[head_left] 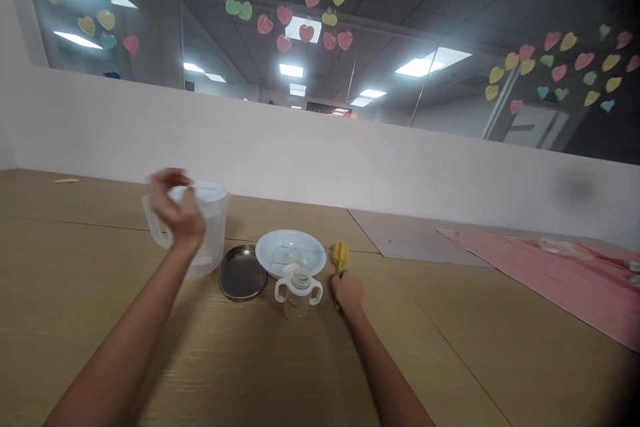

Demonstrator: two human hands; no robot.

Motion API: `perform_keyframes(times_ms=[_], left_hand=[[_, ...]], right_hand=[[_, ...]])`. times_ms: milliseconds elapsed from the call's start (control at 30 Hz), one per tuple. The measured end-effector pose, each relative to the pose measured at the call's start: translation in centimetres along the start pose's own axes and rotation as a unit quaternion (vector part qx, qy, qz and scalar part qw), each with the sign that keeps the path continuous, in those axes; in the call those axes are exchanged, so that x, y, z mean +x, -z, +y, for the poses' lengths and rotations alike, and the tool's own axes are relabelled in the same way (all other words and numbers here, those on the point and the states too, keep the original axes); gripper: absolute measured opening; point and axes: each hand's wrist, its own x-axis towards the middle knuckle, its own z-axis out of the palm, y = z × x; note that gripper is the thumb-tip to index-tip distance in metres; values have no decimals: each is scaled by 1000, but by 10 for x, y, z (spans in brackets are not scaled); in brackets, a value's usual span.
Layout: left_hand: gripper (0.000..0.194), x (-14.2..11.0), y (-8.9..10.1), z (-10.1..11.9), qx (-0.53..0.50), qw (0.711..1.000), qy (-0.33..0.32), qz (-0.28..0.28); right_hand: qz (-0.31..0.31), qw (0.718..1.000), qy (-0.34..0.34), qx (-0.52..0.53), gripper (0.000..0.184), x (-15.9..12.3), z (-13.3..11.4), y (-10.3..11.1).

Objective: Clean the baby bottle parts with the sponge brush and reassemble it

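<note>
My left hand (pixel 177 210), smeared by motion, is raised in front of the clear plastic measuring jug (pixel 213 233). Its fingers are bent and apart from the thumb, with nothing visible between them. My right hand (pixel 350 290) is closed around the green handle of a bottle brush (pixel 341 253), whose yellow sponge head points away from me on the table. Between my hands stands an uncapped clear baby bottle (pixel 299 303) with two white side handles. Just behind it, a pale blue bowl (pixel 315 265) contains small clear and white parts that I cannot make out exactly.
A round metal tray (pixel 243 273) lies between jug and bowl. Pink cloth (pixel 540 280) covers the table's right side, with clear plastic items on it. Behind the wooden table (pixel 240 360) rises a white wall (pixel 300 153) below glass dotted with heart-shaped notes.
</note>
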Motion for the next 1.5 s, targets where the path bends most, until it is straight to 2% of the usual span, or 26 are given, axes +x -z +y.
perform_keyframes(times_ms=[33, 67, 100, 133, 167, 200, 267, 433, 567, 767, 833, 933, 1000, 1133, 1233, 1333, 1500], left_hand=[[20, -13, -10, 7, -13, 992, 3, -127], [18, -28, -19, 11, -16, 964, 13, -267], [19, -45, -28, 11, -11, 912, 28, -410], [22, -62, -35, 9, 6, 842, 47, -537], [24, -79, -41, 5, 49, 768, 58, -636], [25, -93, -45, 0, 108, 697, 54, -707], [19, -115, -49, -10, 150, 660, 54, -734], [11, -130, -51, -23, 169, 649, 59, -740], [18, -129, -55, -21, 140, 662, 74, -732], [28, -126, -63, -15, 121, 721, 99, -675], [30, -127, -64, -14, 121, 759, 112, -630], [33, -131, -65, -12, 82, 828, 152, -533], [39, -132, -66, -11, 39, 853, 197, -482], [57, -130, -68, -4, -57, 855, 283, -431], [63, -126, -68, 6, -74, 858, 264, -434], [63, -122, -65, 19, -61, 859, 211, -462], [59, -119, -62, 30, -38, 852, 183, -489]], right_hand=[[8, 1000, -14, 8, 29, -1, 0, -1], [16, 999, -31, 21, 32, -3, 1, -1], [23, 998, -47, 36, 33, -5, 1, -1], [31, 996, -59, 53, 34, -6, 0, 0], [37, 995, -68, 68, 34, -7, 1, 1], [42, 993, -76, 78, 34, -8, 1, 1], [50, 991, -84, 89, 34, -8, 3, 3], [66, 987, -83, 120, 33, -5, 8, 2], [73, 986, -61, 136, 35, -7, 5, 1], [161, 982, 20, 93, 36, -14, -5, 2], [186, 978, 59, 79, 36, -16, -6, 3], [232, 959, 143, 78, 40, -18, -6, 5], [255, 940, 208, 89, 43, -19, -7, 6], [263, 905, 322, 89, 43, -23, -10, 8], [271, 892, 358, 53, 41, -27, -14, 8], [282, 897, 339, 32, 40, -29, -16, 10], [256, 932, 256, 11, 35, -31, -16, 13]])
